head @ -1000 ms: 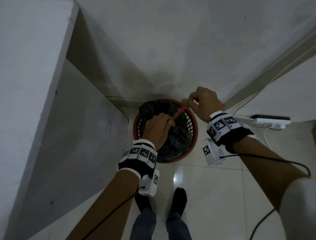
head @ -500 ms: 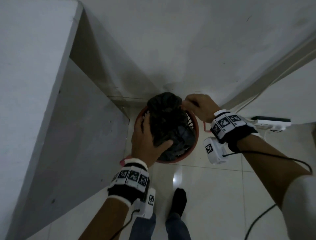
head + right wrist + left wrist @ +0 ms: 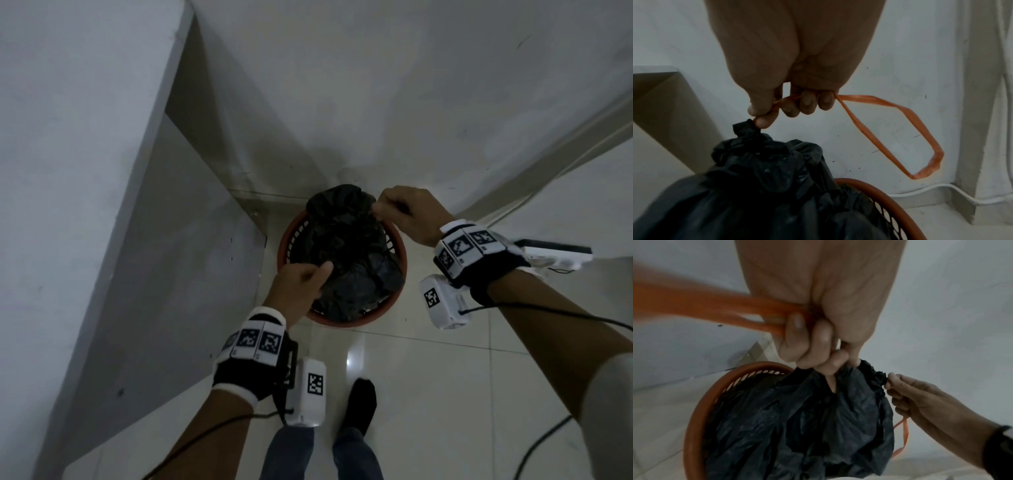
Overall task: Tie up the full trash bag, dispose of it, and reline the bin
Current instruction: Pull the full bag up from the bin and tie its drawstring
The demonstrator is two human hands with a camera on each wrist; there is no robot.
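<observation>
A full black trash bag [image 3: 346, 253] sits in a round red-orange mesh bin [image 3: 291, 236] on the floor, its mouth gathered shut. My left hand [image 3: 318, 274] is at the bag's near side. In the left wrist view the left hand [image 3: 828, 356] grips an orange drawstring loop [image 3: 715, 308] with curled fingers that also touch the bag [image 3: 797, 426]. My right hand [image 3: 380, 212] is at the far right of the bag top. There the right hand [image 3: 764, 116] pinches the other drawstring loop [image 3: 920, 129] right at the puckered neck of the bag [image 3: 756, 178].
The bin [image 3: 890, 203] stands in a corner between a white wall and a grey cabinet side [image 3: 171, 274]. A power strip [image 3: 555, 253] lies on the tiled floor to the right, and a white cable [image 3: 920, 193] runs along the wall base. My socked feet [image 3: 359, 404] are just behind the bin.
The left hand went from pulling the drawstring, to cupping the bag's side, to gripping its loop at the near edge. The bag mouth has cinched shut and its top has risen.
</observation>
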